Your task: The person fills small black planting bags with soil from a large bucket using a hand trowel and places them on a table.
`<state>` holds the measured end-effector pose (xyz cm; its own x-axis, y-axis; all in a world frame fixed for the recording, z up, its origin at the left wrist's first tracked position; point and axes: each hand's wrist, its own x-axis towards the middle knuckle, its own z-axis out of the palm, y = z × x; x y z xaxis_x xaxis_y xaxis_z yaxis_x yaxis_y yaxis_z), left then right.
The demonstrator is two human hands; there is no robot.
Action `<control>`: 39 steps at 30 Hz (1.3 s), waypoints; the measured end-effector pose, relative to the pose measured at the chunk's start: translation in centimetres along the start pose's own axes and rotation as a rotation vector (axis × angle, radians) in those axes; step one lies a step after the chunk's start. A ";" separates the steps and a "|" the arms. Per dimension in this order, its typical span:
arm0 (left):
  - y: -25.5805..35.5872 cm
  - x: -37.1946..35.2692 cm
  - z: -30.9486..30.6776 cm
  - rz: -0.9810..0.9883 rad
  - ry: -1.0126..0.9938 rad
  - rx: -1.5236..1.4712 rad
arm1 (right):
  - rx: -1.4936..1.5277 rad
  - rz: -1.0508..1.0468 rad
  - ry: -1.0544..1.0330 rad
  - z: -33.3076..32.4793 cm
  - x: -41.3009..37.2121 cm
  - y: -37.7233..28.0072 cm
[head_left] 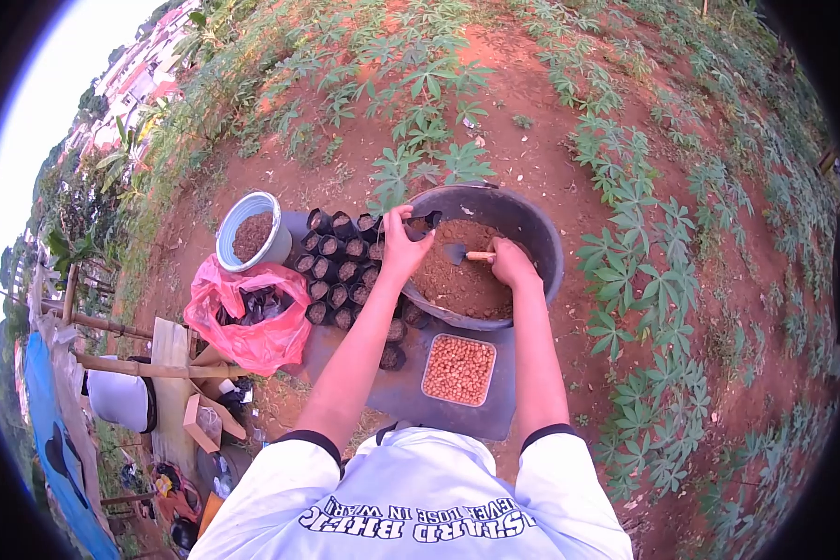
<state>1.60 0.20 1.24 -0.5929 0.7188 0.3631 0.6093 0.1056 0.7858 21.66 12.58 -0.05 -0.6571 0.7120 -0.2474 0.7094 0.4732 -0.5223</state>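
Observation:
Over the left side of a wide black tub, my left hand is closed on a small black planting bag. My right hand grips the wooden handle of a small hand trowel, its dark blade pointing left toward that bag. Loose brown soil fills much of the tub, below the trowel. Left of my left hand, several soil-filled black planting bags stand close together in rows. A clear square container of tan seeds sits between my forearms, just in front of the tub.
A pale blue bucket with dark soil stands at the left, beside a pink plastic bag with black contents. Everything rests on or beside a grey table. Leafy plants grow in red earth beyond and at the right. Bamboo poles cross the left.

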 end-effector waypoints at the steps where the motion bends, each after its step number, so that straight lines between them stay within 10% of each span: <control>1: 0.1 0.0 0.0 -0.017 -0.007 -0.007 | 0.003 -0.006 0.003 -0.2 -0.2 -0.1; 39: -0.7 0.6 -0.7 0.043 -0.096 -0.421 | 0.383 0.214 0.347 -6.1 -8.9 -3.6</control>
<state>0.47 0.05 1.28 -0.5083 0.7789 0.3673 0.3527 -0.2008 0.9139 26.45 7.69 9.01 -0.3399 0.9313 -0.1311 0.6321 0.1230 -0.7651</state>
